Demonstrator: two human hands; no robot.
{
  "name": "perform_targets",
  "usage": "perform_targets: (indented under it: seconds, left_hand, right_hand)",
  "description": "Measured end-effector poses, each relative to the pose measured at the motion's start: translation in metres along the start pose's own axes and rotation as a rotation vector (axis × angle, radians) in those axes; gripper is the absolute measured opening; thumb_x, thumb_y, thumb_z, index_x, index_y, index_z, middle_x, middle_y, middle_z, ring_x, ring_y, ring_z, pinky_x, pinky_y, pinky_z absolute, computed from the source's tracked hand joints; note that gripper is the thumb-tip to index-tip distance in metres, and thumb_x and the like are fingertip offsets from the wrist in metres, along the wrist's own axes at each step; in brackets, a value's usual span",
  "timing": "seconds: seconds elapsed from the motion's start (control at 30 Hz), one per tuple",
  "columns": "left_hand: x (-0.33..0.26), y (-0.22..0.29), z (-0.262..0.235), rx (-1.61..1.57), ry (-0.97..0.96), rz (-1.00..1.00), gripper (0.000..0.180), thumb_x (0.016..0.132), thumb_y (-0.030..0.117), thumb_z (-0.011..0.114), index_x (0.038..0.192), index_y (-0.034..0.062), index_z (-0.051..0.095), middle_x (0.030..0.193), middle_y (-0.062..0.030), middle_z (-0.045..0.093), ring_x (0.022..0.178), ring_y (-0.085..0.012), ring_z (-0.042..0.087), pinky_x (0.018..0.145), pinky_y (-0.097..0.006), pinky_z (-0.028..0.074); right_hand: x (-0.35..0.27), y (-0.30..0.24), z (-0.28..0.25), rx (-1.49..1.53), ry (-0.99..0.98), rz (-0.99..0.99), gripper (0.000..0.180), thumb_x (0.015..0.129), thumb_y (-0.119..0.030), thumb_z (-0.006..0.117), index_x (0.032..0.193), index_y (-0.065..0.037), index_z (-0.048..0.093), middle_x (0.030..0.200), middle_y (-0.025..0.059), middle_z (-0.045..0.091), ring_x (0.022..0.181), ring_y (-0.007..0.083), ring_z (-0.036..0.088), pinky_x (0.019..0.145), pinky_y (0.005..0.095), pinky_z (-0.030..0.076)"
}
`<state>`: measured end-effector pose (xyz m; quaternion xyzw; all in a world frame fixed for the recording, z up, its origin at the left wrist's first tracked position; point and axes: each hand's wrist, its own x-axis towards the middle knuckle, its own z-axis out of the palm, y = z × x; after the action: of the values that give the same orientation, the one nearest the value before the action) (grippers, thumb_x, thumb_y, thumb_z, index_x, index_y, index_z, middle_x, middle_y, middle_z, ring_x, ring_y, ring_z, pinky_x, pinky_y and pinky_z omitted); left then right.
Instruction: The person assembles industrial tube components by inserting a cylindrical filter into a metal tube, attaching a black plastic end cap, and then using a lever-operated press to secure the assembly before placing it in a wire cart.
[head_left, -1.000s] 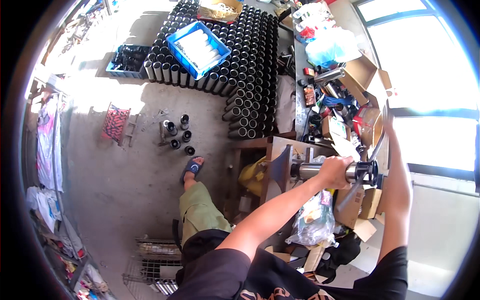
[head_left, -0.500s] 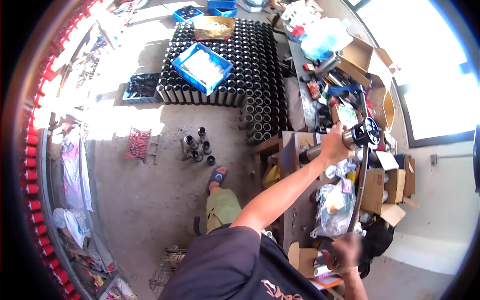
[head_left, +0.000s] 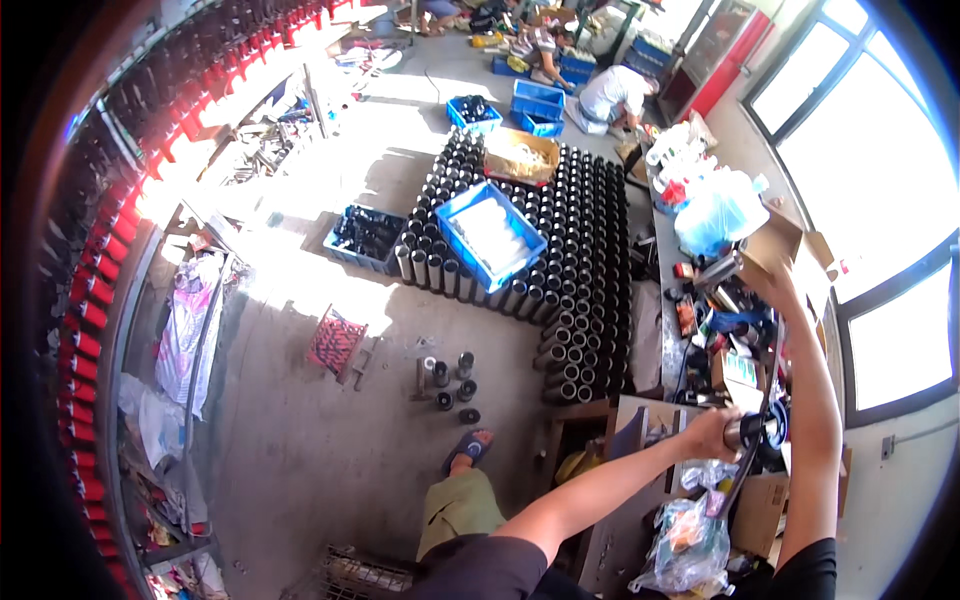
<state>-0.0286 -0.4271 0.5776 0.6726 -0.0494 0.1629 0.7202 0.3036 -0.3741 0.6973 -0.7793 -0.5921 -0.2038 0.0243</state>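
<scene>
At the right of the frame, my left hand (head_left: 712,432) fingers wrap a metal tube (head_left: 748,430) over the messy surface (head_left: 668,262); my right hand (head_left: 775,283) fingers I cannot tell. Black tubes (head_left: 580,250) fill the floor (head_left: 300,440).

Bare concrete floor (head_left: 300,440): open room at left. Rows of upright black tubes (head_left: 580,260) block the centre. Bench (head_left: 665,330) at right: crowded with cardboard boxes (head_left: 775,245), bags (head_left: 720,210), small parts; little passage.

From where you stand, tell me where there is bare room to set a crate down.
Bare concrete floor lies open between the red rack, the loose tubes and your sandal. Crowded: the block of black tubes and the workbench, piled with boxes and bags.
</scene>
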Motion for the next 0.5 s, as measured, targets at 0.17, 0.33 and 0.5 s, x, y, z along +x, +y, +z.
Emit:
perform_targets:
  seconds: [0.17, 0.33, 0.5]
  left_hand:
    - [-0.007, 0.009, 0.024, 0.048, -0.015, 0.038, 0.054, 0.059, 0.025, 0.086, 0.104, 0.0058, 0.063, 0.098, -0.0234, 0.072, 0.095, -0.0425, 0.070, 0.080, -0.047, 0.055]
    - [-0.021, -0.025, 0.022, 0.236, 0.011, 0.116, 0.059, 0.057, 0.035, 0.089, 0.101, 0.0064, 0.062, 0.094, -0.0216, 0.071, 0.091, -0.0432, 0.069, 0.078, -0.047, 0.055]
    - [-0.013, -0.035, 0.036, 0.165, 0.064, 0.075, 0.055, 0.063, 0.031, 0.088, 0.103, 0.0048, 0.061, 0.093, -0.0190, 0.071, 0.089, -0.0369, 0.071, 0.078, -0.044, 0.055]
  right_hand:
    - [-0.412, 0.113, -0.029, 0.136, -0.474, 0.833, 0.033, 0.102, -0.022, 0.042, 0.122, -0.005, 0.063, 0.112, 0.0257, 0.065, 0.097, 0.0426, 0.064, 0.085, 0.0521, 0.051]
    - [-0.587, -0.148, -0.099, 0.039, -0.288, 0.975, 0.054, 0.095, -0.018, 0.059, 0.145, -0.002, 0.046, 0.126, 0.0250, 0.058, 0.117, 0.0454, 0.054, 0.101, 0.0531, 0.039]
    - [-0.490, -0.412, -0.230, 0.678, 0.116, 0.948, 0.078, 0.075, -0.014, 0.080, 0.147, -0.008, 0.049, 0.124, 0.0169, 0.057, 0.116, 0.0376, 0.054, 0.097, 0.0483, 0.041]
